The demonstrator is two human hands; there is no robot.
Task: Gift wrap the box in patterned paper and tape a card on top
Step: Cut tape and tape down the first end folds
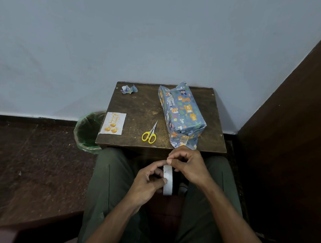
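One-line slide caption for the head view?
Both hands, left and right, work the tape roll; wrapped box and card wait.

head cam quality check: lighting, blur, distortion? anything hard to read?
Head view: dim, flat light, no glare or hard shadows. Wide-angle bend shows in the wall base and table edges. Wrapped box, card and scissors read sharp. Left hand and right hand on the tape roll look slightly soft. Floor and lower corners sink into dark.

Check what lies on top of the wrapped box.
Nothing lies on the wrapped box; only its animal-print paper shows. The card lies apart on the table. Its contents are covered.
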